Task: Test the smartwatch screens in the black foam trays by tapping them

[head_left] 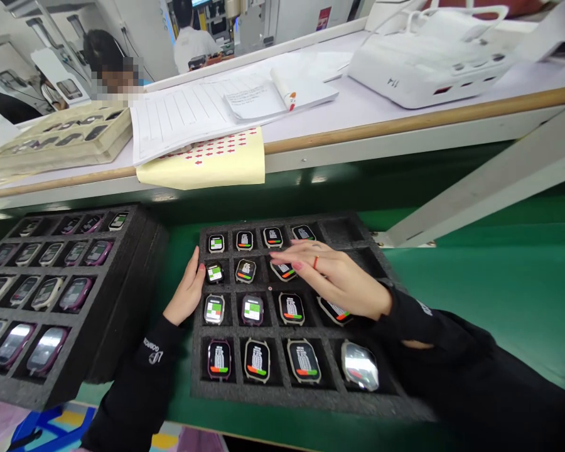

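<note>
A black foam tray (282, 392) lies in front of me on the green bench, its pockets holding several smartwatch bodies with lit screens. My left hand (187, 292) rests flat against the tray's left edge, fingers stretched out and holding nothing. My right hand (332, 276), with a red ring, lies over the tray's middle rows, fingers extended, fingertips touching a watch (282, 270) in the second row. A watch with a dark screen (360, 365) sits in the bottom right pocket.
A second black foam tray (117, 301) with several watches sits stacked to the left. A raised shelf behind holds paper forms (188, 113), a yellow sticker sheet (216, 163), a beige tray (51, 141) and a white device (428, 59). People work beyond it.
</note>
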`<state>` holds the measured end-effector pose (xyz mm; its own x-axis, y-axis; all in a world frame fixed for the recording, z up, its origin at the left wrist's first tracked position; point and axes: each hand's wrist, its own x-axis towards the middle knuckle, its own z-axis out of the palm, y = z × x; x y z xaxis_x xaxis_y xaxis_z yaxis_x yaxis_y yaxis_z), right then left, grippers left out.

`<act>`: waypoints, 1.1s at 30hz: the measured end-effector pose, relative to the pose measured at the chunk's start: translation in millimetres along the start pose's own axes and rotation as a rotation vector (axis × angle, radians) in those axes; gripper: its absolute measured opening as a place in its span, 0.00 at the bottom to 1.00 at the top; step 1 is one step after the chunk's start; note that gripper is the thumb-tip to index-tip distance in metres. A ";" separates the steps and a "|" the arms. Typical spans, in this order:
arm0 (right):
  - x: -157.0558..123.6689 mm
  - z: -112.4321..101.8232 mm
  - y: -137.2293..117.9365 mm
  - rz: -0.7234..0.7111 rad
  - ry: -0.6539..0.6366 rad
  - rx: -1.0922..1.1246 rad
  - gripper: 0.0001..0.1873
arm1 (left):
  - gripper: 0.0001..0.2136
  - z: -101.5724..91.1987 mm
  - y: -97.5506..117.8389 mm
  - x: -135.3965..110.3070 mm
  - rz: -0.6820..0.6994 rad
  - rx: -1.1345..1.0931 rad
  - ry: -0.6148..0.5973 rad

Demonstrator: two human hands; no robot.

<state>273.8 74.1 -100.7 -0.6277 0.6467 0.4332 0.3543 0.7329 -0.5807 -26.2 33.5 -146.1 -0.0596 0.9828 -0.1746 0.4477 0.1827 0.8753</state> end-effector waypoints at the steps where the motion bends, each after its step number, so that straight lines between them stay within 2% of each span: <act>1: 0.3 -1.1 2.5 0.039 0.032 -0.001 0.25 | 0.30 0.2 -1.1 1.2 0.011 -0.001 0.013; 5: 2.1 -6.4 14.1 0.211 0.123 -0.013 0.27 | 0.29 -0.1 -4.1 4.8 0.034 -0.004 0.040; 9: -1.0 -11.2 34.4 0.281 0.174 -0.156 0.27 | 0.27 0.5 -7.7 7.0 0.076 -0.002 0.073; 11: -9.4 -11.4 48.1 0.368 0.194 -0.301 0.29 | 0.27 1.2 -10.3 7.8 0.086 -0.007 0.085; 13: -22.9 -9.1 61.0 0.513 0.178 -0.425 0.34 | 0.27 1.9 -13.0 8.6 0.092 -0.018 0.096; 16: -44.2 -1.9 71.8 0.664 0.134 -0.495 0.39 | 0.27 3.5 -15.4 10.6 0.105 -0.041 0.112; 19: -51.4 3.5 70.8 0.724 0.142 -0.508 0.40 | 0.26 6.0 -14.5 14.3 0.115 -0.080 0.125; 22: -41.5 2.2 65.6 0.795 0.138 -0.516 0.44 | 0.25 8.4 -11.3 19.2 0.115 -0.138 0.154; 28: -13.0 -4.2 64.8 0.772 0.017 -0.514 0.43 | 0.26 6.0 -7.8 29.7 0.092 -0.260 0.239; 33: -8.1 2.7 71.8 0.781 0.019 -0.549 0.40 | 0.26 0.6 -10.0 40.3 0.081 -0.305 0.290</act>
<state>302.5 121.0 -147.8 -0.0663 0.9951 0.0737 0.9473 0.0860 -0.3085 -32.5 71.3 -162.2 -0.3027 0.9531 -0.0037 0.1798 0.0610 0.9818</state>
